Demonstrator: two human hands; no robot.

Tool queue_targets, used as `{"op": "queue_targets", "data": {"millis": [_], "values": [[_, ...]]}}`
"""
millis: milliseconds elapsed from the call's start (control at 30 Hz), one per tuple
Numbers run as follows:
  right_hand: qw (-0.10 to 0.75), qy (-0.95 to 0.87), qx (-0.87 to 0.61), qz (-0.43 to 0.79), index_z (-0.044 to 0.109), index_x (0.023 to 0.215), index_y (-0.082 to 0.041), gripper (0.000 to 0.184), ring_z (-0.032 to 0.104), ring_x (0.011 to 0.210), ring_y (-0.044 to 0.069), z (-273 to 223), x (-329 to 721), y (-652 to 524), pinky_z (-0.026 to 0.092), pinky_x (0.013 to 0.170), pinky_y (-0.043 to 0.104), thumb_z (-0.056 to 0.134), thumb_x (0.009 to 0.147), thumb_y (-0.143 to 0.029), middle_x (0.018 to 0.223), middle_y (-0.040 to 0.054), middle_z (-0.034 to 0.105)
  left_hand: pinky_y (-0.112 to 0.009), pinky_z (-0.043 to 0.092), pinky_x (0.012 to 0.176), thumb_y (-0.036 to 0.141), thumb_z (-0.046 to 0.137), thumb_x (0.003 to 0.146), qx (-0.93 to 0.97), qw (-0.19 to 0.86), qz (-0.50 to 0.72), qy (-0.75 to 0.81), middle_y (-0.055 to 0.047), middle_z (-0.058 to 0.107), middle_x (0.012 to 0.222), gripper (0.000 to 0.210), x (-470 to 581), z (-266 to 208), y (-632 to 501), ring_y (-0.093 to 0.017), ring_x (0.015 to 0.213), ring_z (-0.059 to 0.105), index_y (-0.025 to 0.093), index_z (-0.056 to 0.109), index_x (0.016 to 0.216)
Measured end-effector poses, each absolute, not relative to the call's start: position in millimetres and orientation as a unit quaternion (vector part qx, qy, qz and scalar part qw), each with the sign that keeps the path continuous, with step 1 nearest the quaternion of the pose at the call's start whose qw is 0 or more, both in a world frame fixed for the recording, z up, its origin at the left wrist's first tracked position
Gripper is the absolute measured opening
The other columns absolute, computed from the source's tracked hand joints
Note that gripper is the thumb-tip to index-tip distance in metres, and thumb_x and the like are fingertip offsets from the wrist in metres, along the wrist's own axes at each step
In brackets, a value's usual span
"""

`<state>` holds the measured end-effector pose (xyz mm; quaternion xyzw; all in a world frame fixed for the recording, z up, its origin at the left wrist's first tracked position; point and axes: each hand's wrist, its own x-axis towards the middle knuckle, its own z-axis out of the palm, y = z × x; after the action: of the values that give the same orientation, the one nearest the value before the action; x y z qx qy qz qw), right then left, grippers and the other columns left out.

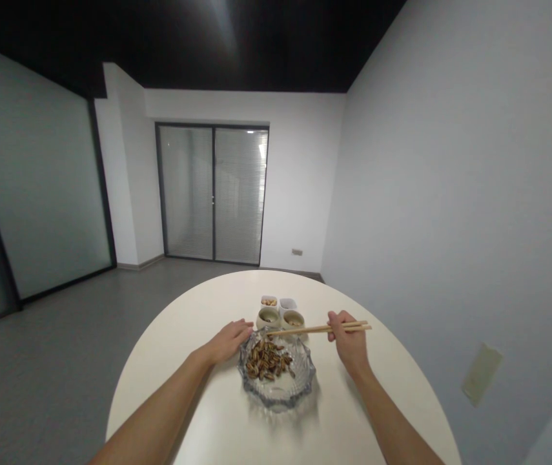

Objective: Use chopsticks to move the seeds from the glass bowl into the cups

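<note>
My right hand (346,336) grips a pair of wooden chopsticks (314,329), pointing left. Their tips are at the far rim of a clear glass bowl (299,387), close in front of two small greenish cups; whether anything is pinched between them is too small to tell. Elongated brown, striped seeds or nuts (266,361) are heaped in the left part of the bowl. My left hand (230,340) lies with fingers stretched out at the bowl's left side, fingertips at or close to its rim. The left cup (268,315) and the right cup (294,318) each have something small inside.
Behind the cups stand a small white dish with pale nut-like pieces (269,302) and another small white dish (288,303). Everything stands on a round cream table (198,413). A white wall (450,194) rises close on the right; glass doors (212,194) are at the back.
</note>
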<state>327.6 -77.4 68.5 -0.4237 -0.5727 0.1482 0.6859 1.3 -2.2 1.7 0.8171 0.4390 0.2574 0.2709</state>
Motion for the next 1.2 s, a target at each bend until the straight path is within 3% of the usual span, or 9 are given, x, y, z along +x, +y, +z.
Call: {"op": "queue_targets", "data": {"millis": [333, 733, 1200], "values": [[0.739, -0.481, -0.461, 0.097, 0.059, 0.062, -0.023, 0.063, 0.052, 0.046, 0.016, 62, 343, -68, 0.042, 0.05, 0.028, 0.067, 0.084, -0.081, 0.047, -0.0016, 0.057, -0.053, 0.021, 0.13, 0.075, 0.029, 0.102, 0.822, 0.263, 0.254, 0.436, -0.007, 0.057, 0.157, 0.075, 1, 2, -3, -0.036, 0.152, 0.039, 0.024, 0.067, 0.143], [0.726, -0.452, -0.518, 0.042, 0.06, 0.064, -0.023, 0.065, 0.052, 0.046, 0.017, 52, 351, -49, 0.042, 0.05, 0.029, 0.059, 0.087, -0.083, 0.05, -0.0011, 0.059, -0.053, 0.02, 0.13, 0.078, 0.028, 0.101, 0.821, 0.267, 0.25, 0.438, -0.008, 0.056, 0.158, 0.079, 2, 4, -3, -0.037, 0.153, 0.038, 0.024, 0.066, 0.143], [0.727, -0.479, -0.485, 0.076, 0.063, 0.065, -0.021, 0.067, 0.054, 0.049, 0.017, 54, 356, -51, 0.041, 0.05, 0.029, 0.063, 0.083, -0.086, 0.05, 0.0001, 0.059, -0.053, 0.02, 0.13, 0.076, 0.031, 0.102, 0.818, 0.273, 0.258, 0.436, -0.007, 0.057, 0.157, 0.075, 1, 3, -3, -0.036, 0.153, 0.039, 0.025, 0.067, 0.142]]}}
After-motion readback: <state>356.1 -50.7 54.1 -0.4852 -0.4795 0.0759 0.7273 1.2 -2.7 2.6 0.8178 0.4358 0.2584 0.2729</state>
